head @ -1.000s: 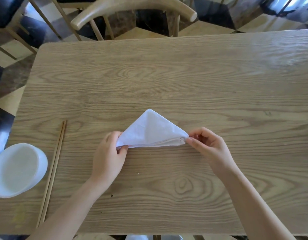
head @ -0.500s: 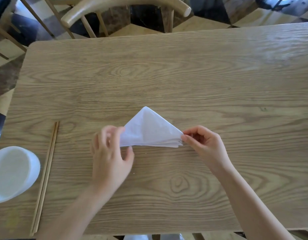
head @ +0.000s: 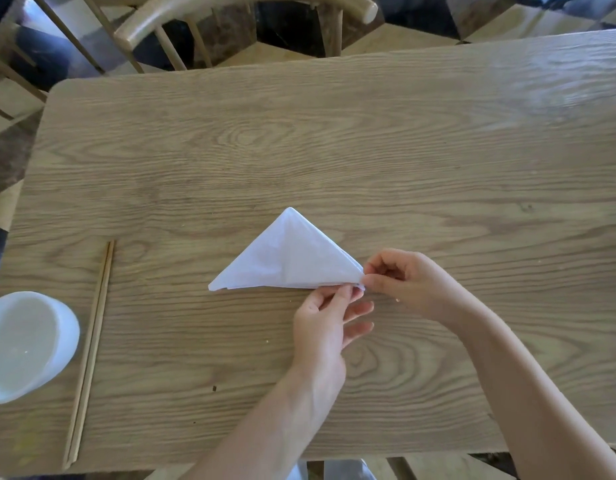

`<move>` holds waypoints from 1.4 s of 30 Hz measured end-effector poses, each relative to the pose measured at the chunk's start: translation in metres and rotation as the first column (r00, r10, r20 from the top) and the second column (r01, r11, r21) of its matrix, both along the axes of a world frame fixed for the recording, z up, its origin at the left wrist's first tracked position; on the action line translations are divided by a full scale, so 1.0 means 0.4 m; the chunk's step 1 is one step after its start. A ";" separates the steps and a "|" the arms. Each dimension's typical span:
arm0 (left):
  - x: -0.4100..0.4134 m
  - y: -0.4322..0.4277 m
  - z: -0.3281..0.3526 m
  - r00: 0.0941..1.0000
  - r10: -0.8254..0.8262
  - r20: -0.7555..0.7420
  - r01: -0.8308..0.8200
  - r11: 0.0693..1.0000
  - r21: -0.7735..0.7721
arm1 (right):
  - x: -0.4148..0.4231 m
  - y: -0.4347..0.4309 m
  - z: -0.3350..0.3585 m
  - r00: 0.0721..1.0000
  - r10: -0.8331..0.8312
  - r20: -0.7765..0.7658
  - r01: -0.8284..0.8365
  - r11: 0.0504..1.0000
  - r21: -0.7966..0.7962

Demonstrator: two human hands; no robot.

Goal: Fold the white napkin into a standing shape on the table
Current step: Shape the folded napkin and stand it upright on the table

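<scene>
left hand (head: 325, 327): moved since a second ago. It has let go of the left corner of the napkin (head: 289, 261) and crossed to the right corner. My thumb and forefinger pinch the near edge there, and the other fingers hang loose and spread.
right hand (head: 407, 285): at the same right corner as before, fingers curled, fingertips clamped on the very tip of the cloth, touching my other hand.
napkin: white, folded into a layered triangle. It lies flat on the table (head: 299, 150), toward my side, with the apex pointing away from me. Its left corner is free, with nothing holding it down.
risk, layers: several thin edges meet at the right corner, so I judge they could slide apart if either pinch loosens.
risk, left corner: with no hand on it, that end could lift or swing when I pull at the right, skewing the triangle.
risk, standing: soft creases may not hold the shape up, and uneven folds could make it flop over.
chopsticks (head: 92, 348): a pair lying side by side, well to the left of the napkin.
bowl (head: 22, 344): white, at the table's left edge, beside the chopsticks. A wide sweep of my arm could knock it.
writing: none that I can read on the napkin, bowl or chopsticks. No brand or label shows.
</scene>
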State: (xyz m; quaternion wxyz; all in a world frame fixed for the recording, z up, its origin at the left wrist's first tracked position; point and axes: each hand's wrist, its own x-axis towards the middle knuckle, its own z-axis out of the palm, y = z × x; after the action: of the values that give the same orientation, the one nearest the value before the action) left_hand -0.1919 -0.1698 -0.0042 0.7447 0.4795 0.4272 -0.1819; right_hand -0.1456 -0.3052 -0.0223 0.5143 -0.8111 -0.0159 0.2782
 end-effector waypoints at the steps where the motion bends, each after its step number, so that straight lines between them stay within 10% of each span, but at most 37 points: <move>1: 0.000 -0.001 -0.001 1.000 0.007 -0.003 -0.007 1.000 0.005 | 0.009 -0.002 0.006 0.999 0.043 -0.025 -0.044 0.998 -0.052; 10: 0.007 -0.004 0.001 1.000 0.009 -0.021 -0.008 1.000 0.026 | -0.006 0.019 0.011 0.994 0.101 0.030 -0.082 0.925 -0.371; 20: 0.010 -0.006 -0.004 0.998 -0.016 -0.063 0.018 0.999 0.031 | 0.008 0.031 0.007 0.988 -0.056 0.144 0.088 0.970 -0.226; 42: 0.009 0.003 0.005 0.997 -0.055 -0.059 0.054 0.998 -0.022 | -0.007 0.039 0.008 0.981 -0.115 -0.156 0.085 0.979 -0.183</move>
State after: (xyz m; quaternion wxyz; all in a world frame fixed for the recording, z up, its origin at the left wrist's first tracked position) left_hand -0.1883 -0.1685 -0.0022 0.7313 0.4775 0.4341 -0.2207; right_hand -0.1485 -0.2896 -0.0193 0.4539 -0.8269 0.0924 0.3188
